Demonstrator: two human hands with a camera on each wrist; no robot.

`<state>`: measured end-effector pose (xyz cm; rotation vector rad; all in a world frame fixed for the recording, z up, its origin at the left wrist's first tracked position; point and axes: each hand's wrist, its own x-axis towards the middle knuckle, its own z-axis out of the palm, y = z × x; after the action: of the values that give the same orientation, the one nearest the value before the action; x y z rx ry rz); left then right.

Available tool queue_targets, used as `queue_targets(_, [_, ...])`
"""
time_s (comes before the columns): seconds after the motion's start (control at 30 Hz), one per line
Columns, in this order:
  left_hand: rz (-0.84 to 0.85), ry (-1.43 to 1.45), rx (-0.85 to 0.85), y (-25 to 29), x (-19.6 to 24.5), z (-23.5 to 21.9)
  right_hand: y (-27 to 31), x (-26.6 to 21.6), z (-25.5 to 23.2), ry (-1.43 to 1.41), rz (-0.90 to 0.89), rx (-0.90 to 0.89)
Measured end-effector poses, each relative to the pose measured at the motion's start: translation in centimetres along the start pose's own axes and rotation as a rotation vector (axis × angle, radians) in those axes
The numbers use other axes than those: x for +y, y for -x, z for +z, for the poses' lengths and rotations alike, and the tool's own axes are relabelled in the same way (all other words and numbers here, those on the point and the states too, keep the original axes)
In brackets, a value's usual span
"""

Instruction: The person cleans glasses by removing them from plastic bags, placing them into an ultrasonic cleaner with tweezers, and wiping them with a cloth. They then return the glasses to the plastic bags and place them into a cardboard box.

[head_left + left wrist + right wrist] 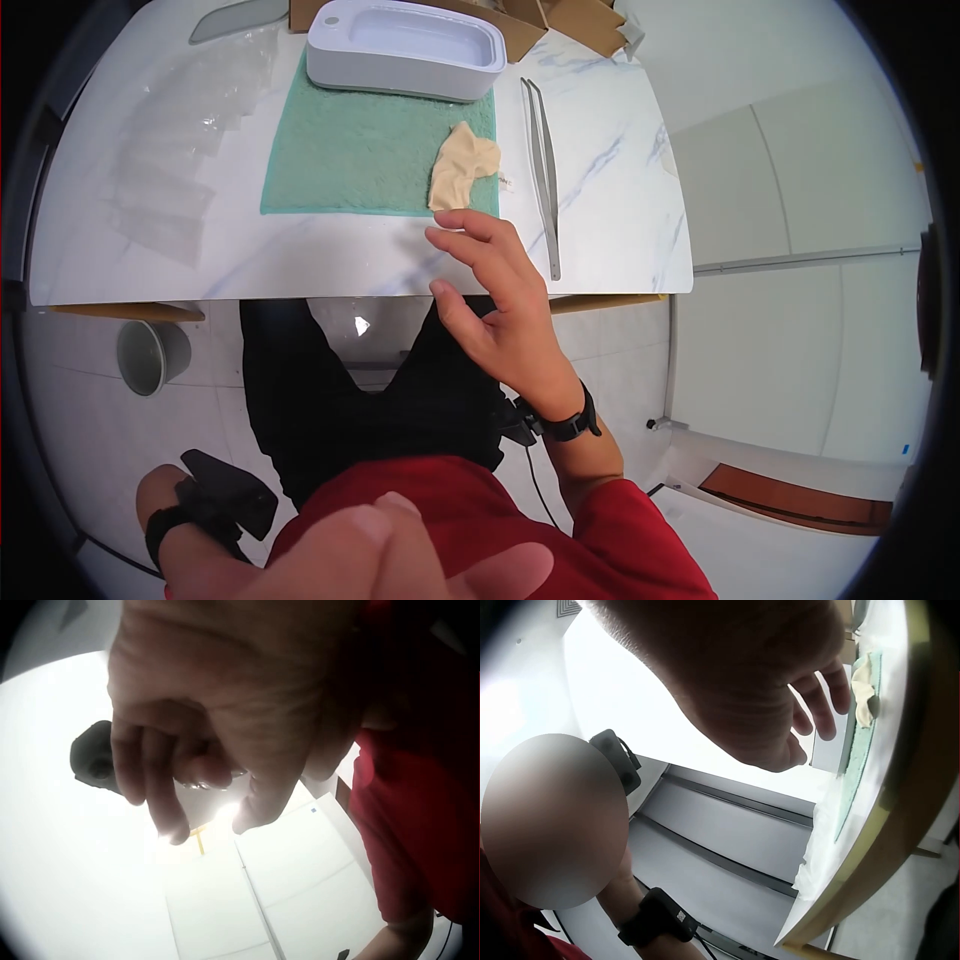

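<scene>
My right hand [505, 295] hovers at the table's front edge, fingers spread and gently bent, holding nothing. Just beyond its fingertips, a crumpled beige cloth [460, 165] lies on a green towel [350, 150]. To the right of the towel are long metal tweezers [545, 180]. At the towel's far end stands a white ultrasonic cleaner [405, 50], its basin uncovered. My left hand [390, 550] is raised close to the head camera, partly cut off by the frame. In the left wrist view this left hand [217, 712] has loosely bent fingers with nothing between them.
Clear plastic bags [180, 150] lie on the table's left side. A grey translucent lid [238, 18] and cardboard boxes [520, 25] are at the back. On the floor at left stands a bin [145, 358]. A cable [540, 485] hangs from the right wrist camera.
</scene>
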<state>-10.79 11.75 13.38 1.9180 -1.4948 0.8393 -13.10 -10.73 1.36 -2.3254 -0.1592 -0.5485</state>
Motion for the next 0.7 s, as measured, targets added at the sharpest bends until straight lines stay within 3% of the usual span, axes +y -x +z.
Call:
queue_targets(0.13, [-0.107, 0.026, -0.141, 0.6, 0.8, -1.3, 0.1, -0.2, -0.1, -0.011, 0.038, -0.007])
queue_targets(0.23, [0.036, 0.219, -0.133, 2.3, -2.7, 2.3, 0.1, -0.3, -0.4, 0.014, 0.05, 0.002])
queue_targets(0.47, [-0.234, 0.161, -0.271, 5.7, -9.3, 9.2, -1.0, 3.6, -4.3, 0.447, 0.019, 0.211])
queue_targets(0.63, [-0.259, 0.187, -0.304, 6.6, -10.0, 12.2, 0.2, 9.4, -6.7, 0.735, 0.258, 0.141])
queue_targets(0.7, [-0.272, 0.226, -0.353, 6.0, -9.9, 12.4, 0.0, 9.5, -7.1, 0.667, 0.458, 0.077])
